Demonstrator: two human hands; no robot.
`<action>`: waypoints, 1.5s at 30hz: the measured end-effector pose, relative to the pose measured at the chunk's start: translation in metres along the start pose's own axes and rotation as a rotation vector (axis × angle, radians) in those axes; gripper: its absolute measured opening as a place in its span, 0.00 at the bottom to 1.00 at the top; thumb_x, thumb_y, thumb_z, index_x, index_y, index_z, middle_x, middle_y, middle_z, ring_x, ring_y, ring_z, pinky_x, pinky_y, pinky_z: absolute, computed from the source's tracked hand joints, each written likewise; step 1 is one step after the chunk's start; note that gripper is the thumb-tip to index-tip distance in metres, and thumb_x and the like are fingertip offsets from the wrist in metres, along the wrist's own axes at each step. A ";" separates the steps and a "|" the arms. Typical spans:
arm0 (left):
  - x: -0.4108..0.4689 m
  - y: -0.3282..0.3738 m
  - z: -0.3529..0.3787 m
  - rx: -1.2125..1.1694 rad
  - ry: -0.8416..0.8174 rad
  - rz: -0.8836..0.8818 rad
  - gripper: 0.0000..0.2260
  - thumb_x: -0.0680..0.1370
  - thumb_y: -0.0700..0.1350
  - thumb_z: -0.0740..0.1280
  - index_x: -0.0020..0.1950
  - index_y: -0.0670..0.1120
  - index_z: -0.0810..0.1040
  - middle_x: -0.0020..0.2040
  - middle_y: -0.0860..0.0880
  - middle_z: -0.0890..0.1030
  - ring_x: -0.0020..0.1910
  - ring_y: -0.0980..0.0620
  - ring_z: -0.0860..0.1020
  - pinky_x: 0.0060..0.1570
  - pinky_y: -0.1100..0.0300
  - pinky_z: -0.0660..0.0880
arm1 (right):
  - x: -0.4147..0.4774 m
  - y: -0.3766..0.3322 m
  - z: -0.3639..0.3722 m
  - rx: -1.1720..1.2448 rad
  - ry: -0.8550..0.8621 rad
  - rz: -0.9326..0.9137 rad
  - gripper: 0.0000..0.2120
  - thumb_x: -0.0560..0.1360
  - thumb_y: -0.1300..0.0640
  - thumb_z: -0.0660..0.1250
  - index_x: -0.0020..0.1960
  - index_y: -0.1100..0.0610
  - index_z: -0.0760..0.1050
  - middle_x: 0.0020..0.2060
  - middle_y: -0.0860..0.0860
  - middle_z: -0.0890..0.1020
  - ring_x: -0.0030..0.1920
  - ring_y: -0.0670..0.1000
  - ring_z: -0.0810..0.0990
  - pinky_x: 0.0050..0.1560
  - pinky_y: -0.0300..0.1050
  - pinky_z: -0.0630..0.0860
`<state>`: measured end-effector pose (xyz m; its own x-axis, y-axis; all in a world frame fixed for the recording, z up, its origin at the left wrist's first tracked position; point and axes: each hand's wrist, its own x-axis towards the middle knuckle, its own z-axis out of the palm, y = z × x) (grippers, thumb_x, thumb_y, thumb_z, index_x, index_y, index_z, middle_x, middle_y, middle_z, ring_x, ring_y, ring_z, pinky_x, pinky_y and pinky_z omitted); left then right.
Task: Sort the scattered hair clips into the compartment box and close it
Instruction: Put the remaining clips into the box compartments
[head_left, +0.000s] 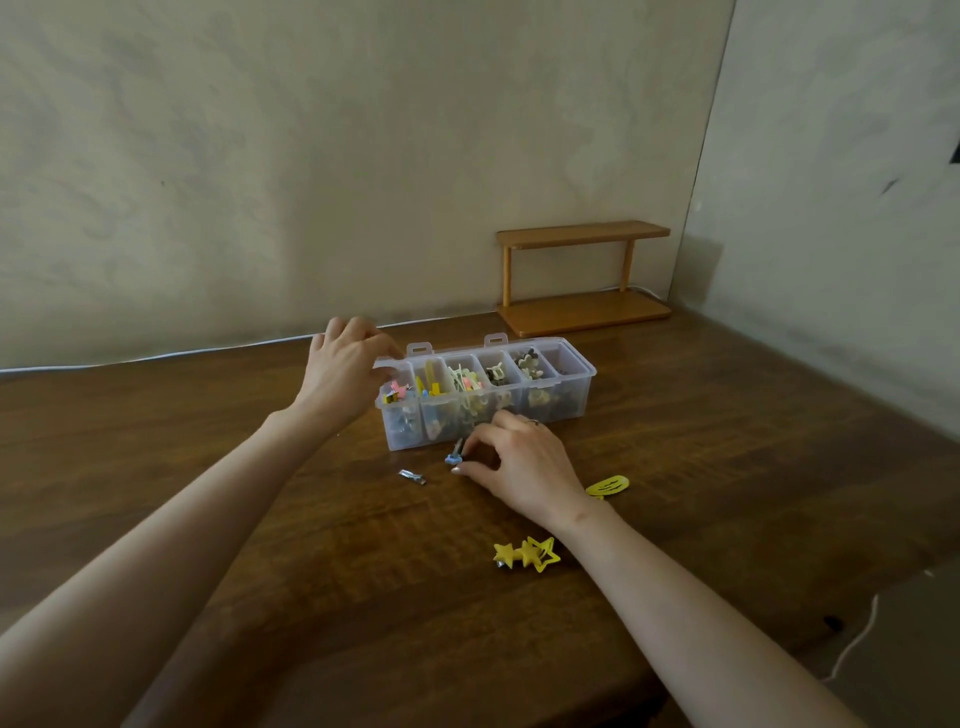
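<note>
- Pinches a blue-tipped clip (454, 457) between thumb and forefinger of the right hand (519, 462), low on the table (260, 467) just in front of the compartment box (586, 372).
- Curls the other right fingers above the clip, near the box's front wall.
- Grips the box's left far corner with the left hand (345, 371), fingers bent, thumb against the clear rim.
- Shows the box open, lid tabs upright along its far side, compartments holding mixed clips.
- Has a silver clip (412, 476) loose in front of the box, apart from the pinched one.
- Has yellow star clips (525, 554) well in front of the box, and a yellow oval clip (609, 487) in front of its right end, partly behind the wrist.
- Offers bare wood left of and in front of the box; meets a wall close behind it and a wooden shelf (584, 278) behind its right end.
</note>
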<state>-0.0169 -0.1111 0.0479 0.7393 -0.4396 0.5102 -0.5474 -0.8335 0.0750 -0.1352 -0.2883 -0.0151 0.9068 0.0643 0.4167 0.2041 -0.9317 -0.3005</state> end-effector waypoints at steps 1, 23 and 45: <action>-0.003 0.002 0.001 -0.032 0.047 0.002 0.11 0.75 0.46 0.67 0.58 0.49 0.77 0.57 0.46 0.74 0.58 0.44 0.66 0.56 0.53 0.64 | 0.000 -0.001 0.000 0.010 0.004 -0.003 0.14 0.73 0.43 0.66 0.55 0.49 0.77 0.51 0.49 0.77 0.54 0.49 0.74 0.55 0.44 0.70; -0.075 0.035 0.018 -0.460 0.105 0.160 0.06 0.74 0.41 0.67 0.48 0.50 0.77 0.44 0.60 0.74 0.45 0.60 0.70 0.46 0.58 0.69 | -0.002 -0.010 -0.008 0.491 0.054 0.018 0.05 0.75 0.57 0.68 0.49 0.56 0.79 0.44 0.48 0.80 0.46 0.45 0.78 0.47 0.36 0.73; -0.041 0.003 -0.001 -0.371 0.373 -0.144 0.06 0.74 0.47 0.68 0.46 0.45 0.81 0.47 0.47 0.77 0.49 0.44 0.71 0.46 0.53 0.65 | -0.003 -0.014 0.007 0.220 -0.287 -0.259 0.16 0.78 0.47 0.62 0.66 0.42 0.71 0.69 0.42 0.68 0.68 0.47 0.64 0.67 0.48 0.60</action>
<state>-0.0495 -0.0951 0.0284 0.6646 -0.1246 0.7367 -0.6021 -0.6732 0.4293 -0.1383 -0.2730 -0.0176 0.8748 0.4113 0.2562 0.4835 -0.7756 -0.4059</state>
